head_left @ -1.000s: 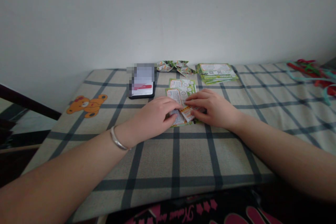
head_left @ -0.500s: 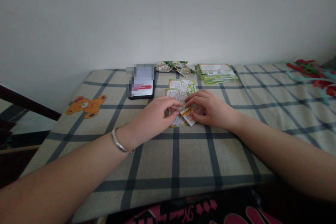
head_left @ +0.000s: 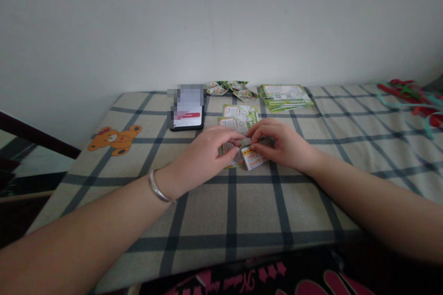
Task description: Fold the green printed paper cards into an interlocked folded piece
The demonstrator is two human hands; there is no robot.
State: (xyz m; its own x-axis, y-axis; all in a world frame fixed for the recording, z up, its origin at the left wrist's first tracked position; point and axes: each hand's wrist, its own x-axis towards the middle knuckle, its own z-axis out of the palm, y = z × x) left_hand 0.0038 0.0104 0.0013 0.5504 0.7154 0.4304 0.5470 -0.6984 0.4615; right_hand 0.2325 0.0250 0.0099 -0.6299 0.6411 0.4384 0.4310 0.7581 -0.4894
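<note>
Between my hands is a small folded paper, printed white, orange and yellow, tilted above green-and-white printed sheets that lie on the cloth. My right hand pinches this folded paper between thumb and fingers. From the other side my left hand, with a silver bangle at the wrist, has its thumb and fingertips closed near the paper's left edge. Its fingertips partly overlap the sheets, so its exact contact is hard to see.
A phone lies behind my left hand. Folded paper pieces and a stack of printed sheets are along the wall. An orange bear cutout lies left; red and teal ribbons lie right. A checked tablecloth covers the table.
The folded paper has turned and tipped up, showing more of its white and orange face. My right fingers have drawn into a tighter pinch; my left hand has shifted slightly right.
</note>
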